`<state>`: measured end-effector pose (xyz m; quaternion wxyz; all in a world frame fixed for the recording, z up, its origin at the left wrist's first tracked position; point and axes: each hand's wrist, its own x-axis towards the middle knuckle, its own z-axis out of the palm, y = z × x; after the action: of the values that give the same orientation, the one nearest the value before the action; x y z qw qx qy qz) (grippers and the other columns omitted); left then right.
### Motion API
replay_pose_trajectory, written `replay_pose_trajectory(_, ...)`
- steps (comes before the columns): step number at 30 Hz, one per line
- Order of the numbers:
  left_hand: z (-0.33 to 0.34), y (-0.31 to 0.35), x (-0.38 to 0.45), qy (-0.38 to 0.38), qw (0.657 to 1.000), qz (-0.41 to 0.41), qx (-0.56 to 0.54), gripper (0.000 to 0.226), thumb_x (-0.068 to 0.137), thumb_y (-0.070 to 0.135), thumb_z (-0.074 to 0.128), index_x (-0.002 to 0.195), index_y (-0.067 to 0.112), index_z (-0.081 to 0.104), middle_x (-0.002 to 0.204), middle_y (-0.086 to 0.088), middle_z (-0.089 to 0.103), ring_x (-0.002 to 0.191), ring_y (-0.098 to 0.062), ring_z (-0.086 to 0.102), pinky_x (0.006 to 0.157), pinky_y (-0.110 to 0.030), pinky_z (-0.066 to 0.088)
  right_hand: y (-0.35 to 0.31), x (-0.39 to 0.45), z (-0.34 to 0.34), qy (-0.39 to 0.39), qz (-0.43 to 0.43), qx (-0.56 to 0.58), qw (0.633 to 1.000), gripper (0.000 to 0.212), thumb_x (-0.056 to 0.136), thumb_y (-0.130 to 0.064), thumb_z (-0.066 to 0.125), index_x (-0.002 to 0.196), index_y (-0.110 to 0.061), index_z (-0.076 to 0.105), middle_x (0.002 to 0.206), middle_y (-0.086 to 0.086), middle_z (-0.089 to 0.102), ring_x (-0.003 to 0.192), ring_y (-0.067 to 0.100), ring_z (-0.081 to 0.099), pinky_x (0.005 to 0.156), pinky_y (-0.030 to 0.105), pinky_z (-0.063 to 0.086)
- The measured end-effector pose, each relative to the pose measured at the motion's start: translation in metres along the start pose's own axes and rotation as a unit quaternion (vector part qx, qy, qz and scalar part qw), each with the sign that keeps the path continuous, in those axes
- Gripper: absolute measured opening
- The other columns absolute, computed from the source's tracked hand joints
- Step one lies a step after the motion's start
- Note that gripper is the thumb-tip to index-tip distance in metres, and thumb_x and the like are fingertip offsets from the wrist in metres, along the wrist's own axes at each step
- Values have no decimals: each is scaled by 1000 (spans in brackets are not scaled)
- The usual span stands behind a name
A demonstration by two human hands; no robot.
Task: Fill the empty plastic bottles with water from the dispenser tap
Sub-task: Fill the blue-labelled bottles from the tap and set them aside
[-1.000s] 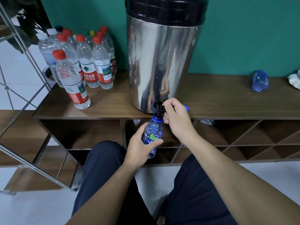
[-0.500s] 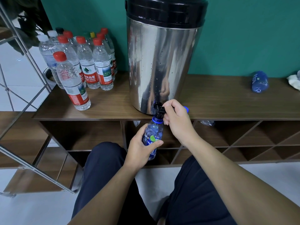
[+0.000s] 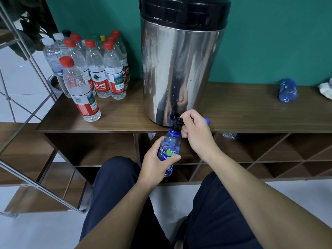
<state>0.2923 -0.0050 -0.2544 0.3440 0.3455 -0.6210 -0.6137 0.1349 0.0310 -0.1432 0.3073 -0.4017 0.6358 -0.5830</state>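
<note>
Blue plastic bottle [image 3: 169,151] hangs just below the front edge of the wooden shelf top [image 3: 251,114], its open neck directly under the black dispenser tap [image 3: 177,121]. Left hand [image 3: 156,165] wraps round the lower half of the bottle, thumb across its green-and-white label, and holds it upright. Right hand [image 3: 195,133] is curled round the tap, fingers closed on its lever; a blue cap [image 3: 206,120] shows just behind the knuckles, though whether the hand holds it I cannot tell. The tap juts from the base of a tall steel water dispenser [image 3: 179,69] with a black lid, which stands on the shelf top against a green wall. To its left stands a cluster of clear capped bottles [image 3: 93,69], most with red caps and red labels. Far to the right a second blue bottle [image 3: 287,89] lies on its side, near a crumpled white cloth [image 3: 326,89] at the frame edge.
</note>
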Motion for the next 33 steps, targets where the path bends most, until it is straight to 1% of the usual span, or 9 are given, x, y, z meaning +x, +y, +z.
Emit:
replay_pose_trajectory(4, -1, 0, 0, -2, 1000, 0, 1, 74, 87, 24, 98, 150, 32, 61, 134, 7, 77, 125, -17, 74, 116, -53, 56, 0, 1, 0, 0, -1, -4, 1000, 24, 117, -14, 48, 107, 6, 55, 68, 1, 40, 63, 15, 38, 60, 32, 39)
replay_pose_trajectory(10, 0, -1, 1, 4, 1000, 12, 2, 68, 87, 19, 98, 145, 32, 65, 131, 6, 78, 123, -19, 75, 116, -54, 56, 0, 1, 1, 0, -3, -1, 1000, 24, 116, -14, 48, 104, 5, 55, 66, -3, 40, 63, 15, 36, 59, 31, 38)
replay_pose_trajectory(15, 0, -2, 1, 2, 1000, 8, 2, 70, 87, 23, 98, 147, 31, 64, 132, 5, 78, 124, -20, 75, 115, -54, 56, 0, 1, 1, 1, -2, -1, 1000, 24, 116, -14, 48, 106, 6, 55, 67, -1, 40, 63, 15, 37, 59, 30, 39)
replay_pose_trajectory(18, 0, -2, 1, 2, 1000, 11, 6, 68, 87, 22, 97, 146, 30, 64, 131, 4, 78, 123, -21, 75, 115, -56, 56, 0, 1, 1, 2, -2, -3, 1000, 23, 116, -14, 48, 106, 5, 55, 66, -2, 40, 62, 14, 37, 59, 31, 39)
replay_pose_trajectory(22, 0, -1, 1, 2, 1000, 7, 0, 70, 87, 22, 98, 148, 31, 63, 133, 5, 78, 124, -19, 75, 116, -54, 56, 2, 2, 0, -4, 0, -2, 1000, 24, 117, -15, 48, 105, 5, 55, 64, -4, 39, 60, 13, 36, 58, 31, 36)
replay_pose_trajectory(25, 0, -2, 1, 0, 1000, 7, 3, 70, 88, 21, 97, 148, 30, 63, 133, 5, 78, 124, -19, 75, 115, -54, 56, 2, 2, 0, -6, 0, -3, 1000, 24, 116, -16, 48, 103, 3, 55, 65, -5, 40, 61, 13, 36, 58, 31, 35)
replay_pose_trajectory(29, 0, -1, 0, -2, 1000, 8, 6, 70, 88, 22, 97, 148, 31, 63, 133, 6, 77, 124, -19, 75, 115, -54, 57, 1, 1, 0, -7, 1, 3, 1000, 22, 116, -15, 48, 99, -6, 57, 64, -7, 40, 60, 12, 36, 57, 30, 35)
replay_pose_trajectory(30, 0, -1, 0, -1, 1000, 8, 5, 69, 88, 21, 97, 147, 31, 63, 133, 6, 78, 124, -19, 75, 115, -54, 57, 1, 1, 0, -7, 2, 3, 1000, 22, 116, -15, 48, 100, -6, 57, 64, -7, 41, 60, 12, 36, 57, 29, 36)
replay_pose_trajectory(33, 0, -1, 0, -1, 1000, 6, 0, 69, 88, 21, 97, 147, 31, 63, 133, 5, 78, 124, -19, 75, 115, -55, 56, 2, 1, 0, -5, 2, 1, 1000, 23, 116, -15, 48, 102, 2, 55, 64, -5, 39, 60, 13, 35, 57, 31, 35)
